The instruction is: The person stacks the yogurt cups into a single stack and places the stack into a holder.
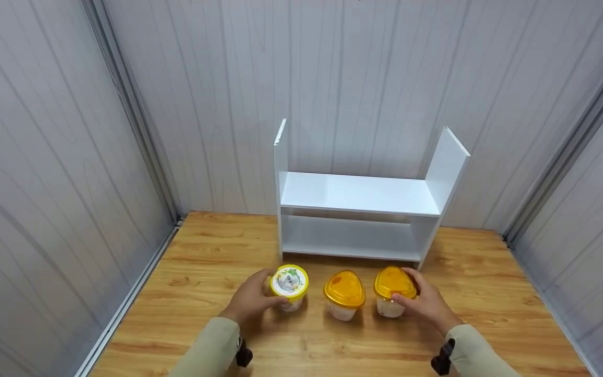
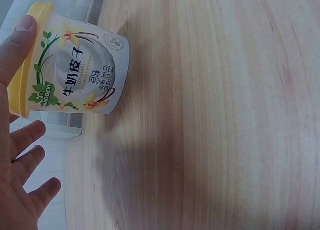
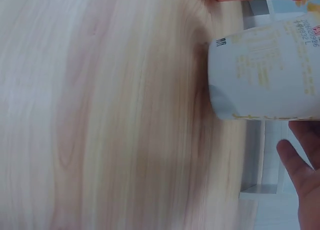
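Observation:
My left hand (image 1: 253,297) grips a milk drink cup with a round yellow-rimmed lid (image 1: 289,283) at its lid. In the left wrist view the thumb lies on the yellow rim of this white printed cup (image 2: 82,64), with three fingers spread below. My right hand (image 1: 427,303) holds a cup with an orange three-cornered lid (image 1: 393,283), thumb in front and fingers at the far right side. The right wrist view shows the white side of that cup (image 3: 265,69); its lid is out of frame. Between the hands stands another orange-lidded cup (image 1: 344,289), untouched.
A white two-tier shelf (image 1: 359,193) with tall side panels stands behind the cups on the wooden table (image 1: 218,246). Pale panelled walls (image 1: 333,78) enclose the table at the back and both sides.

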Demonstrator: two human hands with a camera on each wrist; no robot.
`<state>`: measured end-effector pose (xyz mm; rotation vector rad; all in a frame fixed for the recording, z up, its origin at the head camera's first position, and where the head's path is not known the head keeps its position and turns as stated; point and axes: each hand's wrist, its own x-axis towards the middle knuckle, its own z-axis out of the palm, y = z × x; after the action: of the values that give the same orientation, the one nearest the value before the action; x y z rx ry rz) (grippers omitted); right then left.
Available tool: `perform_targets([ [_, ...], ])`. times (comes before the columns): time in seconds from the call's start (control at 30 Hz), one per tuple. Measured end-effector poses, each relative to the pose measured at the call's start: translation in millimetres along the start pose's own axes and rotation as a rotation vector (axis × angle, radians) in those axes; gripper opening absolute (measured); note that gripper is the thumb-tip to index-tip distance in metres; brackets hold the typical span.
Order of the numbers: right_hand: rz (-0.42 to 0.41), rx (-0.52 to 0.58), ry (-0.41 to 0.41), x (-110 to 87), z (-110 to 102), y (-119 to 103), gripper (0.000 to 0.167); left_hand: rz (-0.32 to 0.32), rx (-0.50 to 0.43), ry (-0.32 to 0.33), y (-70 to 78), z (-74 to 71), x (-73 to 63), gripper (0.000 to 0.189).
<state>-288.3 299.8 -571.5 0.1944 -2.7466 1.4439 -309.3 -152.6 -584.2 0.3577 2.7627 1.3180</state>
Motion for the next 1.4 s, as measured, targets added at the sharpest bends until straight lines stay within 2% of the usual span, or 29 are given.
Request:
perform_targets([
  [0.23, 0.014, 0.063, 0.018, 2.3, -5, -7, 0.08, -0.013, 0.0, 0.002, 1.1, 0.0, -0.2, 0.093],
  [0.47, -0.04, 0.087, 0.018, 5.1, -11, -16, 0.078, 0.049, -0.011, 0.009, -0.5, 0.3, -0.6, 0.09],
  [0.63, -0.051, 0.088, 0.026, 9.2, -15, -25, 0.08, 0.054, 0.004, 0.024, -1.4, 1.0, 0.0, 0.089],
  [1.17, -0.1, 0.069, 0.046, 28.1, -27, -61, 0.082, 0.014, 0.014, 0.05, -1.5, 3.5, -0.6, 0.089],
  [1.4, -0.13, 0.103, 0.04, 36.7, -26, -77, 0.081, 0.023, 0.03, 0.049, 0.7, 2.7, -2.5, 0.09],
])
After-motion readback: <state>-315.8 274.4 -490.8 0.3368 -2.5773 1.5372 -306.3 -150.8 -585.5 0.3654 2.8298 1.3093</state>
